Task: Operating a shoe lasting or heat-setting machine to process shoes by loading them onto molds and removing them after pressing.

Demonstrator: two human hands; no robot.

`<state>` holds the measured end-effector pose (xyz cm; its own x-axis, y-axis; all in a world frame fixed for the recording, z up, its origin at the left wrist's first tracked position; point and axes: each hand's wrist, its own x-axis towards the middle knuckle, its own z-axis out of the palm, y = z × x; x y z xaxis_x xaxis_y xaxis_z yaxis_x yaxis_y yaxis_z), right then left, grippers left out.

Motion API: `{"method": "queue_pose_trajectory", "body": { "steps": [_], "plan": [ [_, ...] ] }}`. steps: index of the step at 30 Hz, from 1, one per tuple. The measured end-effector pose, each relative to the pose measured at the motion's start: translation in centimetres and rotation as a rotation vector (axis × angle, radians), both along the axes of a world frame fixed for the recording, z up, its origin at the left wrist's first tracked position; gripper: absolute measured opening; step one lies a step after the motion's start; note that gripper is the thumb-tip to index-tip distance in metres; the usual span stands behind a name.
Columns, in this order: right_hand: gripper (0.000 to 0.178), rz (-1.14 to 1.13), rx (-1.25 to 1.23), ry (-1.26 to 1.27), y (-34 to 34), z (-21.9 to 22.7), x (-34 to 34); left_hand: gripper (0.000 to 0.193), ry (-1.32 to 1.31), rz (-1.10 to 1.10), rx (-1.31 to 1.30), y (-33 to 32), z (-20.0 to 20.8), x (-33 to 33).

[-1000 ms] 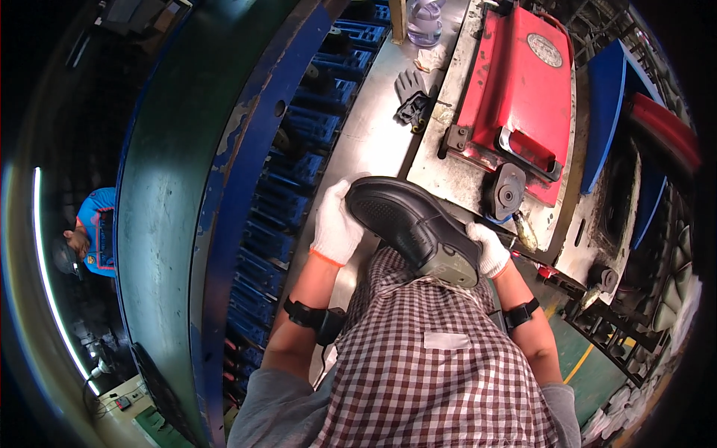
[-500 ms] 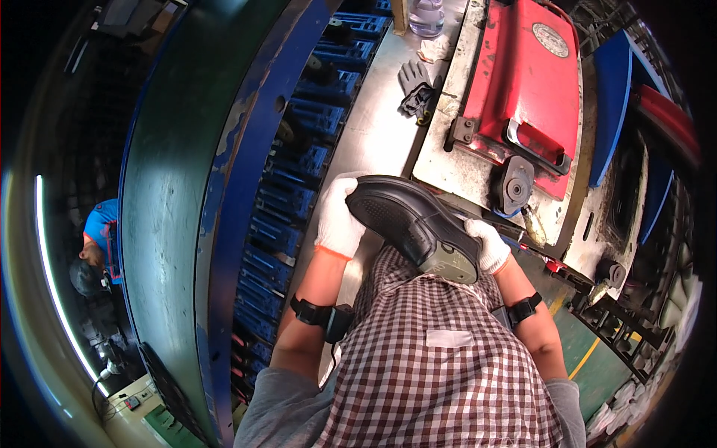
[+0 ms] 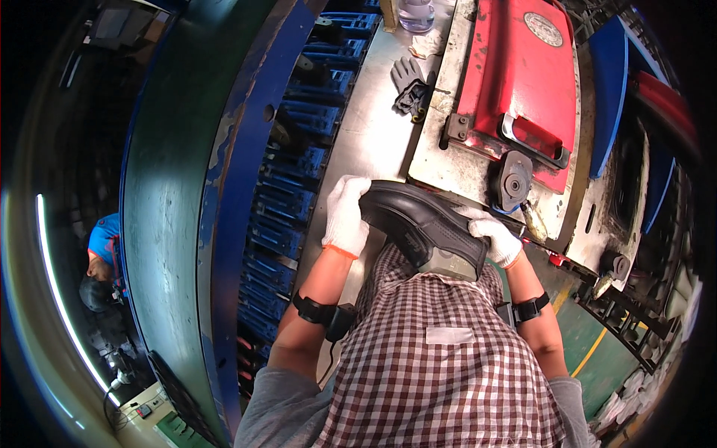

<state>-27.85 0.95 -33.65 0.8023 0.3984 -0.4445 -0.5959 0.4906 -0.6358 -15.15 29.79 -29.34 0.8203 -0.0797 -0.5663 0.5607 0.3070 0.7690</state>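
A black shoe (image 3: 418, 222) is held on its side in front of my checked apron, its toe to the left. At its heel end a grey-green block, perhaps part of a shoe last (image 3: 451, 263), shows at the opening. My left hand (image 3: 347, 214), in a white knit glove with an orange cuff, is closed on the toe. My right hand (image 3: 493, 235), gloved the same way, grips the heel end from the right. The fingers behind the shoe are partly hidden.
A red machine cover with a black handle (image 3: 534, 142) stands ahead on the right. Grey work gloves (image 3: 410, 86) lie on the metal bench (image 3: 373, 138). Blue racks (image 3: 287, 187) and a long green-topped conveyor (image 3: 168, 216) run along the left. A co-worker in blue (image 3: 104, 250) is beyond it.
The shoe has rolled in my hands, so less sole and more of the upper's side shows. My right hand has shifted further over the heel end.
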Motion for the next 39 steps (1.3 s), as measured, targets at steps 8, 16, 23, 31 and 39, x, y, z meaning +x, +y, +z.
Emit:
{"method": "queue_pose_trajectory", "body": {
  "steps": [8,16,23,31,39],
  "plan": [
    [0.076,-0.127,0.216,0.116,-0.5,-1.2,-1.0,0.018,0.104,0.059,-0.281,-1.2,1.0,0.4],
    [0.077,-0.195,0.296,0.205,-0.2,-3.0,-2.7,0.018,0.055,-0.047,-0.208,-1.5,1.9,0.4],
    [0.079,-0.116,0.190,0.134,-0.9,-1.8,-2.5,0.014,0.087,-0.108,-0.355,-0.3,0.1,0.6],
    [0.070,-0.208,0.274,0.220,0.0,-2.6,-2.7,0.015,0.035,-0.053,-0.274,-0.9,0.1,0.3],
    [0.055,-0.302,0.379,0.361,0.1,-5.8,-4.0,0.054,-0.403,-0.354,0.045,-1.1,2.7,-0.8]
  ]
}}
